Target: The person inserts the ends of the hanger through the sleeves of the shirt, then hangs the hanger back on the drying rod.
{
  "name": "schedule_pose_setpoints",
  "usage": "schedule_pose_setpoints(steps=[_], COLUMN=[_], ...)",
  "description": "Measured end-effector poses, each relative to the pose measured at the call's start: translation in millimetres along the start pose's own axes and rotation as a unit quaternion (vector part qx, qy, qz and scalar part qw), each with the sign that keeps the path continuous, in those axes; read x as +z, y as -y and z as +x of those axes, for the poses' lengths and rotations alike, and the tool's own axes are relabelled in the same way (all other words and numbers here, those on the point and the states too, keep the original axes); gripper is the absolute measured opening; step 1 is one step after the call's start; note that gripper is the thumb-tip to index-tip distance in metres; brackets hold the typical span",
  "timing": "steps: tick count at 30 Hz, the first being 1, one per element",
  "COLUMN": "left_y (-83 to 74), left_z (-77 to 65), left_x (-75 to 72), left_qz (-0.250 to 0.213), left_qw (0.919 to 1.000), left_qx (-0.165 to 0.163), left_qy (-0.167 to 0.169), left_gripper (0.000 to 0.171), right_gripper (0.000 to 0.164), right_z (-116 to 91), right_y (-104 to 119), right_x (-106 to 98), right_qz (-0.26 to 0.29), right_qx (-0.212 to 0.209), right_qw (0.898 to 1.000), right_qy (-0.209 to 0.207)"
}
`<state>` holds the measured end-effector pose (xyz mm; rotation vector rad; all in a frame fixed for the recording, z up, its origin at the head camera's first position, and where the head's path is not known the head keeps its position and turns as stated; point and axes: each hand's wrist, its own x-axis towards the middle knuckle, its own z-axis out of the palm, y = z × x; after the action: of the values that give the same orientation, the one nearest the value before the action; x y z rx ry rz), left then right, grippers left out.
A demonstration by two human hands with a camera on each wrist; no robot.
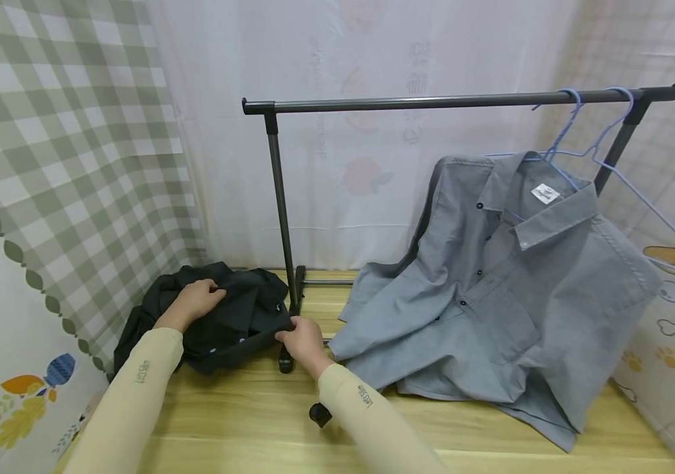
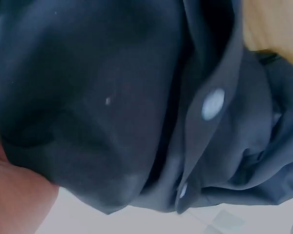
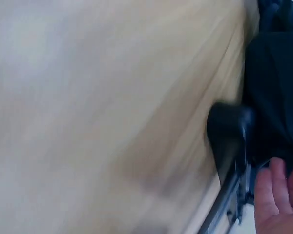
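A black button-up shirt (image 1: 236,309) lies crumpled on the wooden surface at the left, beside the rack's left post. My left hand (image 1: 197,301) grips its upper left part, fingers bent into the cloth. In the left wrist view the left hand (image 2: 19,195) shows only at the lower left, and pale buttons (image 2: 213,104) run down the shirt's front edge. At the shirt's right end my right hand (image 1: 304,341) pinches the fabric between thumb and fingers. The right wrist view has the right hand (image 3: 278,200) against the dark cloth (image 3: 273,92), close to the rack's foot.
A black garment rack (image 1: 373,105) spans the middle and right. A grey shirt (image 1: 491,283) hangs on a blue hanger at its right end, lower part draped on the wooden surface (image 1: 242,428). Next to it hangs a bare blue hanger (image 1: 651,197). Checked cloth (image 1: 76,99) lines the left.
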<state>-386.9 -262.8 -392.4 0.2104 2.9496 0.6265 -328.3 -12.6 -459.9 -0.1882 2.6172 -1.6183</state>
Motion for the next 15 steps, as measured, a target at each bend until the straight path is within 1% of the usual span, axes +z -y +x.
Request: schedule_pose_setpoints(steps=[1,3,5,8,10,11,14,15], left_y=[-1.6,-5.1,-8.6,-13.8,-17.1,-18.9,-23.8,-25.6], left_z=[-0.6,-1.7,-2.7,-5.2,-7.5,-9.1,-13.1,-14.4], left_x=[-1.3,-3.2,-4.1,-5.3,-6.4,-7.3,-11.0,-12.6], left_qz=[0.006,0.017,0.029,0.041,0.043,0.041,0.022,0.014], left_qw=[1.0000,0.9996,0.9987,0.9968,0.9959,0.9953,0.9931,0.9921], left_qx=[0.004,0.021,0.042,0.066,0.072,0.076,0.090,0.096], left_qy=[0.004,0.007,0.003,-0.018,-0.035,-0.043,-0.072,-0.081], left_gripper=[0.056,0.058,0.051,0.038,0.036,0.037,0.027,0.024], right_gripper=[0.010,0.009,0.012,0.017,0.019,0.020,0.019,0.019], right_z=[0,-1,-3,-6,-8,-9,-11,-12], right_y=[0,-1,-2,-1,0,1,6,8], right_x=[-4,-12,-19,-28,-34,-37,-46,-50], right_qz=[-0.001,-0.007,-0.011,-0.020,-0.024,-0.027,-0.042,-0.049], right_qx=[-0.006,-0.023,-0.034,-0.058,-0.074,-0.085,-0.121,-0.135], right_qw=[1.000,1.000,0.999,0.998,0.996,0.996,0.992,0.990], right_qy=[0.003,0.011,0.021,0.028,0.030,0.028,0.012,0.001])
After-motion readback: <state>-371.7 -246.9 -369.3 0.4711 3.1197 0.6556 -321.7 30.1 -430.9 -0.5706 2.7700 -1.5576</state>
